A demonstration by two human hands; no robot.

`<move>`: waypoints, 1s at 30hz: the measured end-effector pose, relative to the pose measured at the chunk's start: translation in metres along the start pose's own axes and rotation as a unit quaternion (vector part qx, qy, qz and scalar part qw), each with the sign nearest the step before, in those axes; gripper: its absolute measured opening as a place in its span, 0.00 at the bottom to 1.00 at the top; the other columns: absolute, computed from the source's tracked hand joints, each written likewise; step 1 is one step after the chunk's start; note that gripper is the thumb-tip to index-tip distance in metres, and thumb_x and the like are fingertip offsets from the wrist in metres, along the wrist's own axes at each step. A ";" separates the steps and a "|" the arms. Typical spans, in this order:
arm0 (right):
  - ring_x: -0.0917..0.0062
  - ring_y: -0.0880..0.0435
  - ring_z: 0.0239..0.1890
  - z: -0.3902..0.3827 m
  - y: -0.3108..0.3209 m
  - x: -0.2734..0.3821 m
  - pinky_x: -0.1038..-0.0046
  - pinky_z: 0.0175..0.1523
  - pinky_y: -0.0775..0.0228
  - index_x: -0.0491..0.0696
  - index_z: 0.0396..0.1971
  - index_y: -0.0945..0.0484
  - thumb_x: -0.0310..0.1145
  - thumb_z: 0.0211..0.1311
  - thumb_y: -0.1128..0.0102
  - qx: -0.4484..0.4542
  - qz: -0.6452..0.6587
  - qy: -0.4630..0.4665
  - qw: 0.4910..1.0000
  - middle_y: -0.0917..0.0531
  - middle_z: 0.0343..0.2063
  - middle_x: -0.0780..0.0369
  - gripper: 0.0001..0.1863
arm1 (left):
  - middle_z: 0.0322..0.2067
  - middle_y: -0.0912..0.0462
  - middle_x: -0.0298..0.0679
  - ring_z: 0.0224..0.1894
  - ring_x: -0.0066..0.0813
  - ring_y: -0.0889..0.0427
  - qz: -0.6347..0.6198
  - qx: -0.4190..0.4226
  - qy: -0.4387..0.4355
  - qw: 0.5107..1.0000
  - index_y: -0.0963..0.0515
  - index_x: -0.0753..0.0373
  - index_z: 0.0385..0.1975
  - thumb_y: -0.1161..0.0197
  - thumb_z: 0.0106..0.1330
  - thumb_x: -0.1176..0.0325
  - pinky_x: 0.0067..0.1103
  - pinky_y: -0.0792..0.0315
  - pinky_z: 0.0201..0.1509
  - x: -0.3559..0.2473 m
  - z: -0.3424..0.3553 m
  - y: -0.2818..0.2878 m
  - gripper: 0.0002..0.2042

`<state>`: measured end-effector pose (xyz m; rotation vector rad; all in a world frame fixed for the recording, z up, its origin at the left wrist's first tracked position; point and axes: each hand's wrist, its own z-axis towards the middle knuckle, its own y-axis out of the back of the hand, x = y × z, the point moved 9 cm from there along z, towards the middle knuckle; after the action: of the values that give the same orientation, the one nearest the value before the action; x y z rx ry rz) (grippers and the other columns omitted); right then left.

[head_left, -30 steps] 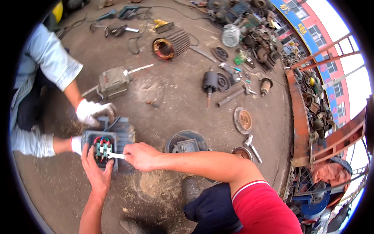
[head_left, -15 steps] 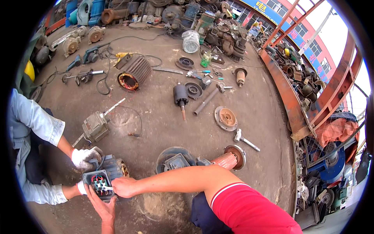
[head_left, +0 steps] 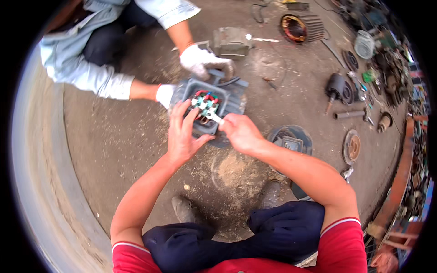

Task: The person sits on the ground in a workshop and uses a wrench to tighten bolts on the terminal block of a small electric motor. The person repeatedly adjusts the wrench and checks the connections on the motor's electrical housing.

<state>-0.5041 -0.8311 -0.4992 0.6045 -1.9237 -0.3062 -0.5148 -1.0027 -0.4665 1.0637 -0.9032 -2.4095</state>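
Note:
A grey electric motor [head_left: 230, 98] lies on the dirt floor with its terminal box open, showing red, green and white wire ends [head_left: 205, 101]. My left hand [head_left: 182, 134] rests on the box's near edge, fingers spread over the wiring. My right hand [head_left: 239, 132] is closed on a small metal wrench [head_left: 215, 117] whose head sits at the terminals. Across from me a person in a light blue shirt steadies the motor with two white-gloved hands, one [head_left: 200, 61] on top and one [head_left: 165, 94] at its left side.
Another grey motor [head_left: 232, 42] and a stator with copper windings [head_left: 300, 27] lie further off. A round fan cover [head_left: 289, 139], a rotor [head_left: 336, 87], a disc [head_left: 351, 146] and several scrap parts fill the right side. My shoes [head_left: 184, 209] stand on sawdust.
The view has swung down and closer onto the motor. My hands stay at the terminal box, and the right hand still holds the wrench. The gloved hands keep hold of the motor.

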 end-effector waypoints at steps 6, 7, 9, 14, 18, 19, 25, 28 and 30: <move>0.70 0.20 0.28 -0.011 -0.005 0.003 0.64 0.37 0.28 0.42 0.38 0.18 0.39 0.75 0.45 -0.015 0.022 -0.026 0.999 0.19 0.23 0.57 0.15 | 0.68 0.36 0.50 0.70 0.66 0.38 -0.024 -0.009 0.031 0.999 0.25 0.58 0.53 0.14 0.38 0.59 0.52 0.36 0.71 0.006 -0.012 0.008 0.38; 0.75 0.23 0.26 -0.011 -0.006 -0.001 0.67 0.36 0.29 0.42 0.38 0.18 0.39 0.75 0.44 -0.011 0.035 -0.031 0.999 0.20 0.22 0.60 0.14 | 0.68 0.36 0.50 0.70 0.66 0.38 -0.027 -0.013 0.035 0.999 0.24 0.58 0.52 0.14 0.38 0.59 0.52 0.37 0.71 0.006 -0.013 0.007 0.38; 0.75 0.24 0.26 -0.013 -0.008 -0.002 0.67 0.35 0.30 0.43 0.38 0.18 0.38 0.75 0.44 -0.002 0.038 -0.039 0.999 0.21 0.21 0.60 0.14 | 0.69 0.36 0.51 0.71 0.66 0.38 -0.031 -0.006 0.049 0.998 0.20 0.56 0.50 0.14 0.38 0.58 0.52 0.37 0.71 0.006 -0.016 0.006 0.34; 0.76 0.26 0.25 -0.016 -0.002 -0.005 0.67 0.34 0.31 0.42 0.37 0.18 0.38 0.76 0.45 -0.018 0.051 -0.031 0.998 0.22 0.20 0.61 0.14 | 0.68 0.35 0.50 0.70 0.66 0.39 -0.031 0.003 0.061 0.998 0.15 0.54 0.45 0.14 0.36 0.62 0.50 0.37 0.71 0.000 -0.012 0.002 0.29; 0.74 0.24 0.25 -0.016 0.001 -0.007 0.66 0.35 0.31 0.42 0.38 0.19 0.39 0.76 0.45 -0.021 0.034 -0.029 0.999 0.22 0.20 0.60 0.14 | 0.68 0.35 0.50 0.70 0.66 0.39 -0.038 -0.004 0.050 0.998 0.15 0.55 0.45 0.14 0.36 0.62 0.50 0.37 0.71 0.001 -0.011 -0.003 0.30; 0.73 0.23 0.25 -0.014 0.001 -0.004 0.65 0.35 0.30 0.42 0.38 0.19 0.39 0.76 0.45 -0.021 0.028 -0.024 0.999 0.22 0.20 0.59 0.14 | 0.69 0.36 0.51 0.71 0.66 0.39 -0.037 -0.002 0.052 0.998 0.14 0.55 0.45 0.14 0.36 0.61 0.50 0.37 0.72 0.002 -0.011 -0.002 0.30; 0.61 0.20 0.29 -0.007 0.011 0.022 0.60 0.40 0.28 0.41 0.39 0.19 0.40 0.76 0.46 0.044 -0.089 -0.018 0.995 0.19 0.24 0.52 0.16 | 0.69 0.37 0.51 0.71 0.66 0.40 -0.032 0.018 0.058 0.998 0.14 0.57 0.46 0.14 0.38 0.59 0.51 0.39 0.73 0.001 -0.008 0.005 0.30; 0.63 0.19 0.31 -0.004 0.015 0.030 0.61 0.41 0.28 0.40 0.39 0.19 0.40 0.76 0.47 0.094 -0.105 -0.036 0.989 0.19 0.25 0.53 0.16 | 0.70 0.38 0.50 0.72 0.66 0.41 -0.020 0.023 0.061 0.998 0.15 0.57 0.46 0.14 0.38 0.58 0.52 0.40 0.73 0.000 -0.009 0.003 0.30; 0.65 0.20 0.30 -0.002 0.013 0.028 0.62 0.41 0.29 0.40 0.39 0.19 0.39 0.76 0.48 0.110 -0.103 -0.037 0.988 0.20 0.25 0.53 0.16 | 0.70 0.38 0.50 0.72 0.66 0.42 -0.014 0.024 0.062 0.998 0.15 0.57 0.46 0.14 0.38 0.57 0.52 0.40 0.73 0.001 -0.010 0.003 0.31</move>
<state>-0.5147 -0.8356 -0.4701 0.9530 -1.9848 -0.2497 -0.5077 -1.0092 -0.4699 1.2367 -0.9138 -2.3258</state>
